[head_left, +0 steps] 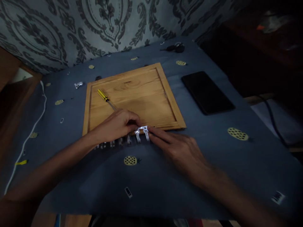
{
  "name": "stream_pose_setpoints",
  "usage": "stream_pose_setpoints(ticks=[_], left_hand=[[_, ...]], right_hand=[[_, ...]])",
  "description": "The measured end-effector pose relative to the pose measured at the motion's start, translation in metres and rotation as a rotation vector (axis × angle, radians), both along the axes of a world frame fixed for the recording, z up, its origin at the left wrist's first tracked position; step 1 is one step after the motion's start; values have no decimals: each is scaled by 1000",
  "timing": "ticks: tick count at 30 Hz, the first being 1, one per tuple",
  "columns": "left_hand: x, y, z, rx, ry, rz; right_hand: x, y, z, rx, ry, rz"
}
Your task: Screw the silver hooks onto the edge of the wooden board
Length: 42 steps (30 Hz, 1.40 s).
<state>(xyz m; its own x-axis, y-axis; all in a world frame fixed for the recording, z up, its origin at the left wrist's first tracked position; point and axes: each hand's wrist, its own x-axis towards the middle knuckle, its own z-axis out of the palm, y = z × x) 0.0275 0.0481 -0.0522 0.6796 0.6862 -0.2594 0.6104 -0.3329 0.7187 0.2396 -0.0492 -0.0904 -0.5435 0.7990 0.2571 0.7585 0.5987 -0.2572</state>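
A shiny silver metal hook piece point(142, 130), with two prongs pointing down, sits at the front edge of a framed wooden board point(137, 91). My left hand point(119, 124) is closed in a pinch at its left end; whatever lies between those fingertips is hidden. From the right, my right hand point(178, 148) presses its index and middle fingers against the other end, thumb out of sight. More silver hooks point(112, 143) run leftward along the board's front edge, partly behind my left wrist. A yellow-and-black screwdriver point(103, 95) rests on the board, its tip hidden by my left hand.
To the right of the board lies a black tablet-like slab point(208, 93). Keys with a dark fob point(176, 47) lie at the back. Left of the board is a loose silver piece point(78, 84). A white cable point(35, 121) runs down the left side of the blue patterned cloth point(165, 189).
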Motion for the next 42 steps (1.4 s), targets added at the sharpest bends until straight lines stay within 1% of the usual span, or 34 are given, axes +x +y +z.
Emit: stream_pose_setpoints(ticks=[5, 14, 21, 24, 30, 33, 42], left_hand=[[1, 1, 0, 8, 7, 1], [1, 2, 3, -50, 11, 20], [3, 1, 6, -36, 3, -7], [2, 1, 4, -29, 10, -6], [0, 0, 2, -22, -16, -1], [0, 1, 1, -7, 4, -3], [-2, 2, -4, -32, 5, 24]], right_hand=[[0, -1, -2, 15, 15, -7], [-4, -1, 2, 77, -35, -12], [-4, -1, 1, 75, -39, -22], [-4, -1, 0, 83, -75, -20], [-5, -1, -4, 98, -48, -25], [-5, -1, -4, 105, -60, -30], [-6, -1, -5, 128, -57, -33]])
